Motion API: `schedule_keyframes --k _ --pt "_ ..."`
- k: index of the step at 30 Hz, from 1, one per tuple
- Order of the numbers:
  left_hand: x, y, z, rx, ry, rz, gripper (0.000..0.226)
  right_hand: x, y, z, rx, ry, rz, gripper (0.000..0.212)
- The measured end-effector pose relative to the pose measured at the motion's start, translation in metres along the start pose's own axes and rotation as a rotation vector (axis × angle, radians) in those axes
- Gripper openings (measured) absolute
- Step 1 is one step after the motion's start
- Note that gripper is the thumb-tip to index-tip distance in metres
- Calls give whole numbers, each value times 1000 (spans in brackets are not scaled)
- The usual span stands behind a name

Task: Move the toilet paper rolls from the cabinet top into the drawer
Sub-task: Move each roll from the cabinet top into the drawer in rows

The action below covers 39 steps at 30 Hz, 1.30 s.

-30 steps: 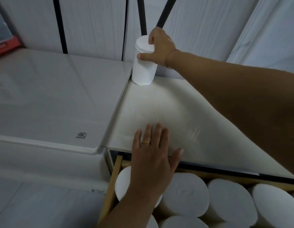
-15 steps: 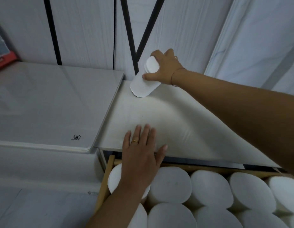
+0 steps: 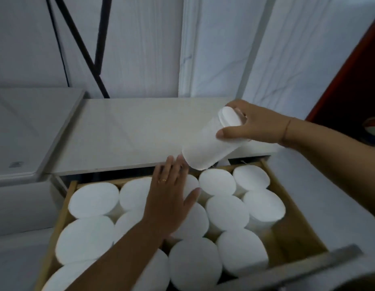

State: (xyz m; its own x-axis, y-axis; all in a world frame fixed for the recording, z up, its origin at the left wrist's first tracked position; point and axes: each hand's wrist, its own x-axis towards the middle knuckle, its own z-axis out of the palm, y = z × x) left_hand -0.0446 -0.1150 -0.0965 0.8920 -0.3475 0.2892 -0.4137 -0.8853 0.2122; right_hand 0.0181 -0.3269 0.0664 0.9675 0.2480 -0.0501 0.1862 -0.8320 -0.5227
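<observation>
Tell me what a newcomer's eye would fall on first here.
First, the open drawer at the bottom, packed with upright white rolls. Next, the right hand holding a tilted roll in the air above the drawer's back edge. The left hand lies flat, fingers spread, over the rolls at the drawer's middle.
</observation>
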Motion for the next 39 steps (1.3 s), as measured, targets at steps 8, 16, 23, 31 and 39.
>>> schedule_keyframes --k 8,16,23,31,39 --pt "-13 83 39 -35 -308 243 72 -135 60 -25 -228 -150 256 85" --pt "-13 96 45 42 -342 256 90 -166 84 -6 -316 -165 316 101" --pt "-16 97 45 58 -336 260 91 -153 97 37 -375 -184 372 92" --pt "-15 96 49 20 -319 245 94 -161 116 59 -75 -330 388 66" --pt "-14 96 51 23 -320 239 95 -151 140 76 -79 -227 430 27"
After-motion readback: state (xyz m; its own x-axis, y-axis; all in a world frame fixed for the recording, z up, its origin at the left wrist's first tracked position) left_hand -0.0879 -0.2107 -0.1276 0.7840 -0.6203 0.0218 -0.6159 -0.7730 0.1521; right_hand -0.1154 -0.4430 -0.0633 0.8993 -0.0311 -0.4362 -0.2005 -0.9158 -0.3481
